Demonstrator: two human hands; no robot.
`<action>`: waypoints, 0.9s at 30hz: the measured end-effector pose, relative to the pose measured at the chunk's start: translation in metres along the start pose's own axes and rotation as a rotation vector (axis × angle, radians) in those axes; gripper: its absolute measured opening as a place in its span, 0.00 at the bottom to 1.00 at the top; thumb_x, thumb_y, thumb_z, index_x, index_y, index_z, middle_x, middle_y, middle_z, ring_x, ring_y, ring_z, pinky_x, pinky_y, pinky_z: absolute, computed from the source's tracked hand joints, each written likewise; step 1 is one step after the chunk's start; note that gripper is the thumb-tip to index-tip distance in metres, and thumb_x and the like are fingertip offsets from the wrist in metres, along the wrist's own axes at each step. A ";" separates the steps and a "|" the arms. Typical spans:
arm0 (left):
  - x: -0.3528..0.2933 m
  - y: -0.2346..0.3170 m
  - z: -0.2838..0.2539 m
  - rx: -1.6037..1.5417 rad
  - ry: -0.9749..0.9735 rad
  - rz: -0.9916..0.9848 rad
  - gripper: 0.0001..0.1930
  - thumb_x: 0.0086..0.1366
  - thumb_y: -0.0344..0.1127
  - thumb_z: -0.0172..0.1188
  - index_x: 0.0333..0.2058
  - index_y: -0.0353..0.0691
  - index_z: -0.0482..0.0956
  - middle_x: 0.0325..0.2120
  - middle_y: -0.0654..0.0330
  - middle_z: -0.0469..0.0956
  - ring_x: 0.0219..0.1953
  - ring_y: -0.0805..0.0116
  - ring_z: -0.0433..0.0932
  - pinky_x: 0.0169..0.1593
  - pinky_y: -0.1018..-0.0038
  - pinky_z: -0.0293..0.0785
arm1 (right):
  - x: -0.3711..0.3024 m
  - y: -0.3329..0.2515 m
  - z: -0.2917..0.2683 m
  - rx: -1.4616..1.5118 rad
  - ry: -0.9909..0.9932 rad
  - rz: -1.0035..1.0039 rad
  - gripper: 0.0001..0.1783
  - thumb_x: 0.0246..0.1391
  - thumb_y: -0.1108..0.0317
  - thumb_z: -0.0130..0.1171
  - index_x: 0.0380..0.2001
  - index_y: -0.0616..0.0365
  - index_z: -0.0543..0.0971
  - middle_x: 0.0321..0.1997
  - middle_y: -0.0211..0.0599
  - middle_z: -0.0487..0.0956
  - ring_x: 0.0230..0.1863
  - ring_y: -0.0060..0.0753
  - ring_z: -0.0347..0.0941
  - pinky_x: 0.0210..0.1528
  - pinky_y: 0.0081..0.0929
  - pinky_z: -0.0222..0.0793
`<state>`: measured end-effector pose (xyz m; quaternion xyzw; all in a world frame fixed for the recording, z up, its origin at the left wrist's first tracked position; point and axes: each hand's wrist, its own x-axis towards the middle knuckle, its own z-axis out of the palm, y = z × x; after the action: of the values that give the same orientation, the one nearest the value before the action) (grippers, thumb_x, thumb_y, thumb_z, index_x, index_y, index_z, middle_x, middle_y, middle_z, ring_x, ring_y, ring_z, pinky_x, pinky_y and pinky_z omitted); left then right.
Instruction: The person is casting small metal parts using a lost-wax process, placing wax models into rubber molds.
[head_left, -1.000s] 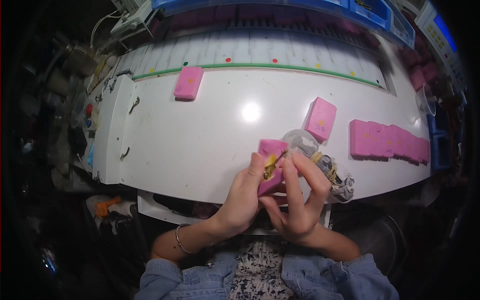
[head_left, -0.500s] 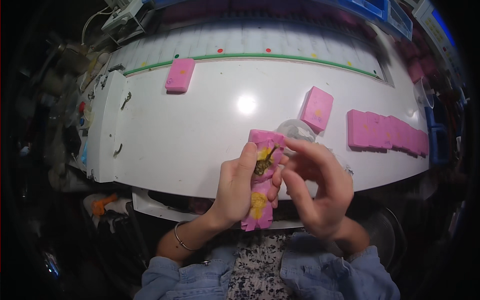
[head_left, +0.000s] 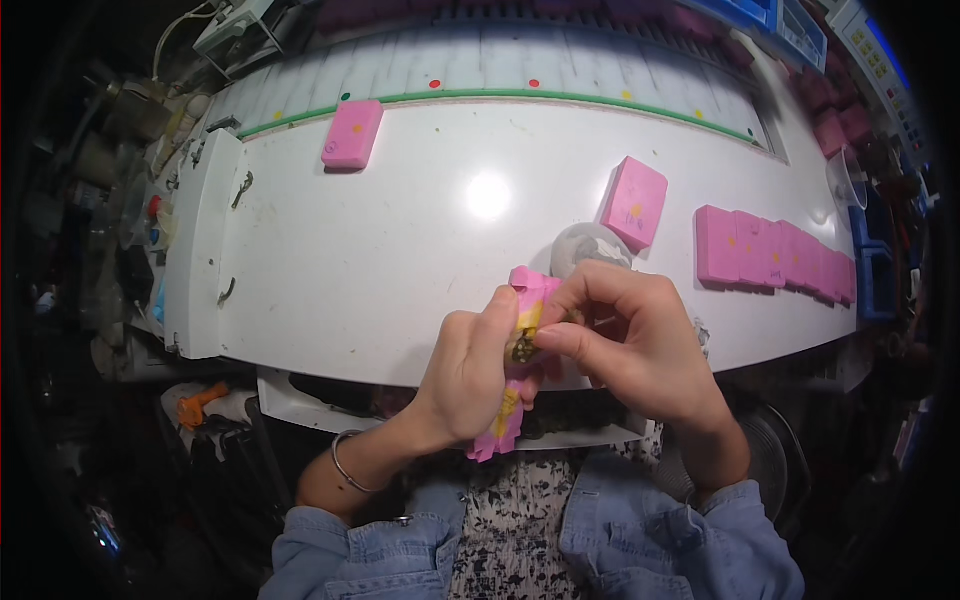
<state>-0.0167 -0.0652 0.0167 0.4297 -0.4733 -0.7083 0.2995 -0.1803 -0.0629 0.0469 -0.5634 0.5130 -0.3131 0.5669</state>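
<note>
Over the table's front edge, my left hand (head_left: pixel 462 375) grips a pink rubber mould (head_left: pixel 495 440), which looks bent open and has yellow patches on its inner face. A small, dark, knobbly greenish piece (head_left: pixel 522 348) lies against the upper yellow patch. My right hand (head_left: pixel 645 345) is closed at this piece, thumb and forefinger pinching at it; the fingertips partly cover it. Just beyond my right hand, a clear round bowl (head_left: pixel 570 245) stands on the table.
Pink blocks lie at far left (head_left: pixel 353 133) and right of centre (head_left: pixel 637 203). A row of similar blocks (head_left: pixel 765 250) leans along the right side. A green-edged strip (head_left: pixel 480 95) borders the back of the white table (head_left: pixel 400 240). Below the front edge, a drawer (head_left: pixel 310 412) stands out.
My right hand has moved left and closed its fingers on the dark piece, whose thin stem showed before. The mould has tilted a little. The whole view has shifted slightly.
</note>
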 end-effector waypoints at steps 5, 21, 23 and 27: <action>0.004 0.000 -0.003 0.002 -0.022 -0.020 0.29 0.69 0.46 0.29 0.20 0.30 0.71 0.12 0.58 0.71 0.14 0.74 0.70 0.20 0.78 0.67 | 0.000 0.003 0.001 0.188 -0.023 0.035 0.04 0.49 0.75 0.59 0.26 0.63 0.73 0.23 0.25 0.71 0.21 0.11 0.65 0.22 0.10 0.60; 0.017 -0.013 -0.017 -0.476 -0.265 -0.194 0.26 0.68 0.46 0.28 0.31 0.29 0.71 0.16 0.53 0.74 0.12 0.70 0.70 0.17 0.75 0.69 | -0.001 0.015 -0.005 0.335 -0.081 -0.014 0.03 0.52 0.77 0.55 0.27 0.66 0.72 0.24 0.30 0.72 0.24 0.15 0.72 0.23 0.11 0.66; 0.016 -0.006 -0.016 -0.534 -0.263 -0.241 0.29 0.68 0.49 0.27 0.32 0.29 0.72 0.17 0.53 0.74 0.13 0.70 0.70 0.17 0.75 0.70 | -0.001 0.012 -0.005 0.417 -0.061 -0.062 0.03 0.52 0.78 0.53 0.29 0.68 0.73 0.26 0.33 0.72 0.24 0.17 0.72 0.23 0.12 0.67; 0.014 -0.003 -0.025 -0.370 -0.189 -0.217 0.35 0.69 0.54 0.25 0.36 0.26 0.74 0.21 0.54 0.74 0.17 0.72 0.71 0.21 0.77 0.71 | -0.014 0.016 -0.002 0.774 -0.054 -0.186 0.06 0.53 0.81 0.51 0.34 0.71 0.74 0.27 0.36 0.72 0.25 0.20 0.72 0.24 0.14 0.69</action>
<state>-0.0006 -0.0858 0.0045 0.3477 -0.3124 -0.8480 0.2497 -0.1891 -0.0476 0.0352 -0.3602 0.2888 -0.5183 0.7199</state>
